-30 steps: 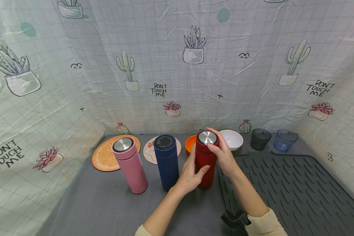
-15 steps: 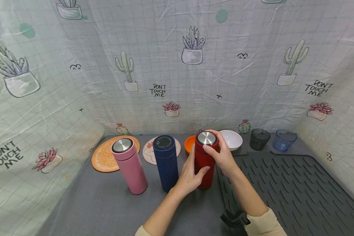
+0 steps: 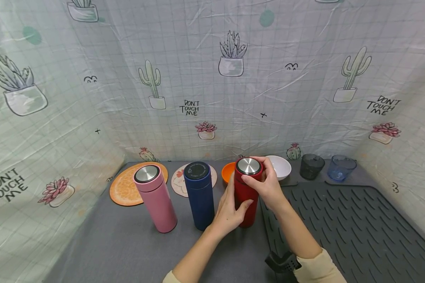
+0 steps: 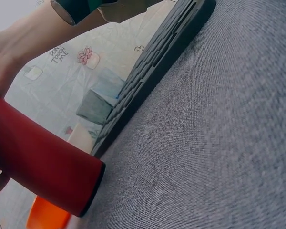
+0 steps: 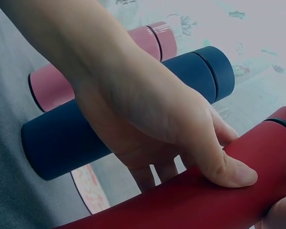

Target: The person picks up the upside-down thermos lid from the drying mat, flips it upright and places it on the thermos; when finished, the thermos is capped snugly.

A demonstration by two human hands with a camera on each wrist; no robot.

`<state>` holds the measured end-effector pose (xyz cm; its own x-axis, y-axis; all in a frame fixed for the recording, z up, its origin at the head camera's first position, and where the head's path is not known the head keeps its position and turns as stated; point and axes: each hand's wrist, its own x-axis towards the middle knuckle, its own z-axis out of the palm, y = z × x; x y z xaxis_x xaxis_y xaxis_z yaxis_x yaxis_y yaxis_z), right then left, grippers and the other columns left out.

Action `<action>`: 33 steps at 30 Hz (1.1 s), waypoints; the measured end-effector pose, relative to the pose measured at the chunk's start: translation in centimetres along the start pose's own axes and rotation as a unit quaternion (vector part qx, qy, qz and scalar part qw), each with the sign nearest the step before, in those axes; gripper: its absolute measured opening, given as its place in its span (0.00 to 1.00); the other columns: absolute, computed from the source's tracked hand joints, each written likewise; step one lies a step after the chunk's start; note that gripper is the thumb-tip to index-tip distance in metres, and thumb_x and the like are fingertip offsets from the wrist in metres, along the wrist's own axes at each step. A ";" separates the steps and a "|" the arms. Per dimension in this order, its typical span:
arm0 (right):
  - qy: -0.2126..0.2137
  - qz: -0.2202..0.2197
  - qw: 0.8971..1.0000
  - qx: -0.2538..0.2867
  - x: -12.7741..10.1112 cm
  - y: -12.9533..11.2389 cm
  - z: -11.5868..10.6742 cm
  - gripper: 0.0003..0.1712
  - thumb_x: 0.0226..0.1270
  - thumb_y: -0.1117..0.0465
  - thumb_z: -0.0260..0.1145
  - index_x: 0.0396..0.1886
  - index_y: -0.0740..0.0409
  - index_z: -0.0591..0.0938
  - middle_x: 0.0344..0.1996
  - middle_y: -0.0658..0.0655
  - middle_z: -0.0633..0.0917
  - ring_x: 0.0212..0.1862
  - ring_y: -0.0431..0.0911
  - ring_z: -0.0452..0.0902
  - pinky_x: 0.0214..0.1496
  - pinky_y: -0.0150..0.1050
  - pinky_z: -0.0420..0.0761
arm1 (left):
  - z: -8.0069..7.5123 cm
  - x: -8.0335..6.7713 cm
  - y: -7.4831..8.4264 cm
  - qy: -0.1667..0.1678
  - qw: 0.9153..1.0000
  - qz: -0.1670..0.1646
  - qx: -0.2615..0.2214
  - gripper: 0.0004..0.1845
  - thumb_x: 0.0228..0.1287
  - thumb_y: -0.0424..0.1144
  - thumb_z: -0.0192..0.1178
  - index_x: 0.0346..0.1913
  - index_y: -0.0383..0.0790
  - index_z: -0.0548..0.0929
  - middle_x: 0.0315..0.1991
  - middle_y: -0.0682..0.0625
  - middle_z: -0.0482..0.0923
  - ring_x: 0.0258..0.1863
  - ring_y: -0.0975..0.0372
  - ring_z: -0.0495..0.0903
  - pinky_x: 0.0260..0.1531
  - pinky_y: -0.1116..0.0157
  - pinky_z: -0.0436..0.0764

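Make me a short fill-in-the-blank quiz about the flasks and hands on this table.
1. The left hand grips the body of the ____ flask.
2. The right hand grips that flask's ____.
3. The flask between the pink flask and the red one is ____.

Missing words: red; lid; blue

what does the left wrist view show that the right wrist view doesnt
Only the left wrist view shows the ribbed dark mat, the orange bowl and the red flask's base on the grey cloth. Only the right wrist view shows the blue flask, the pink flask and the left hand wrapped round the red body. Both show the red flask.
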<state>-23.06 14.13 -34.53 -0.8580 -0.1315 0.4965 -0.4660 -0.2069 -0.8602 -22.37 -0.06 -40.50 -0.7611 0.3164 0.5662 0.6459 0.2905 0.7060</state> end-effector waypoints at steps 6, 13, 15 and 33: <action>0.024 0.000 1.000 -0.005 0.1 0.2 0.3 0.31 0.52 0.76 0.61 0.56 0.70 0.60 0.49 0.57 0.72 0.47 0.46 0.72 0.47 0.35 0.77 | 0.0 -0.1 -0.1 0.000 1.000 -0.011 -0.001 0.46 0.59 0.40 0.60 0.72 0.53 0.40 0.65 0.51 0.60 0.55 0.58 0.70 0.54 0.55 0.70; 0.036 0.000 0.999 -0.011 0.1 0.5 0.4 0.30 0.51 0.77 0.61 0.55 0.69 0.61 0.48 0.58 0.72 0.46 0.46 0.73 0.46 0.36 0.77 | 0.0 -0.1 -0.2 -0.004 1.000 -0.016 -0.002 0.46 0.60 0.41 0.60 0.72 0.54 0.40 0.65 0.51 0.59 0.55 0.58 0.70 0.54 0.55 0.70; 0.038 0.001 0.999 -0.011 0.2 0.5 0.3 0.30 0.52 0.77 0.61 0.56 0.69 0.61 0.48 0.58 0.72 0.46 0.46 0.73 0.46 0.36 0.78 | 0.0 0.0 -0.3 -0.014 1.000 -0.019 0.001 0.45 0.61 0.42 0.59 0.72 0.54 0.39 0.66 0.52 0.58 0.56 0.58 0.69 0.54 0.54 0.70; -0.007 -0.001 0.995 -0.103 -1.3 -0.5 -2.2 0.30 0.65 0.68 0.49 0.66 0.63 0.55 0.57 0.59 0.63 0.54 0.50 0.62 0.49 0.31 0.70 | -5.7 -3.0 3.7 -0.007 0.973 0.096 0.210 0.36 0.58 0.40 0.61 0.68 0.42 0.58 0.65 0.48 0.60 0.61 0.59 0.65 0.55 0.62 0.69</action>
